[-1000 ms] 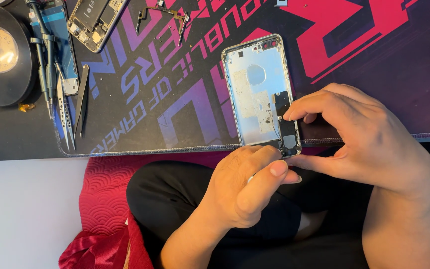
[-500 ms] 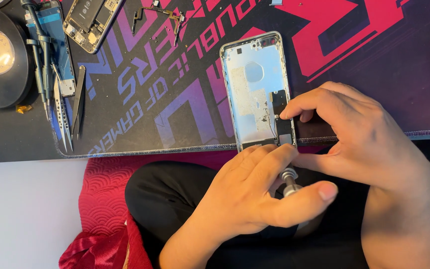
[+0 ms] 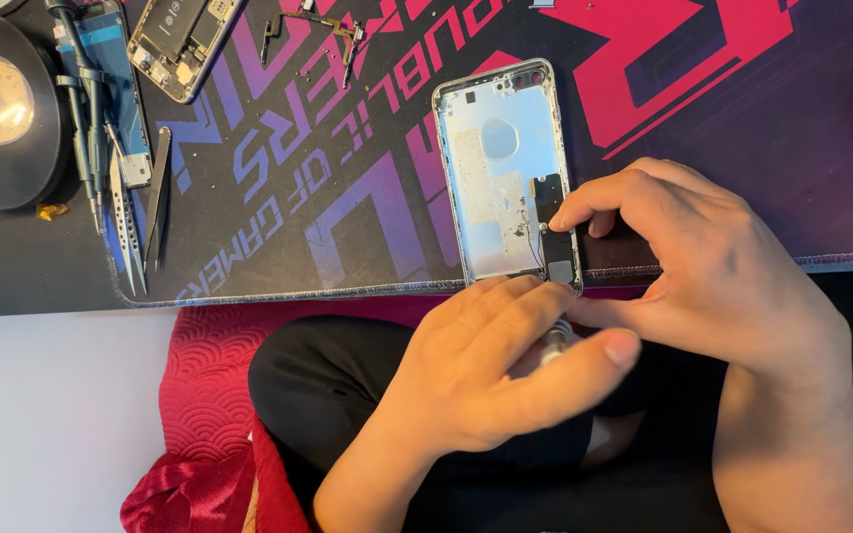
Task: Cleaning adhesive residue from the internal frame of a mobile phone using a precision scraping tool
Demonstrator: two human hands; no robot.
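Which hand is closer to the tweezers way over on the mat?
The left hand. It sits nearer the tweezers, grasping a small screwdriver. The right hand is farther off, past the phone housing.

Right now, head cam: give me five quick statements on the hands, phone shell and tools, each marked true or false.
1. The left hand grips a metal-handled tool. True.
2. The phone shell lies face-up with its screen fitted. False: it is an open back shell, its inside showing, no screen.
3. The right hand presses a fingertip on a black part at the shell's right edge. True.
4. The tweezers lie inside the shell. False: they lie far left on the mat.
5. A second opened phone lies at the mat's top left. True.
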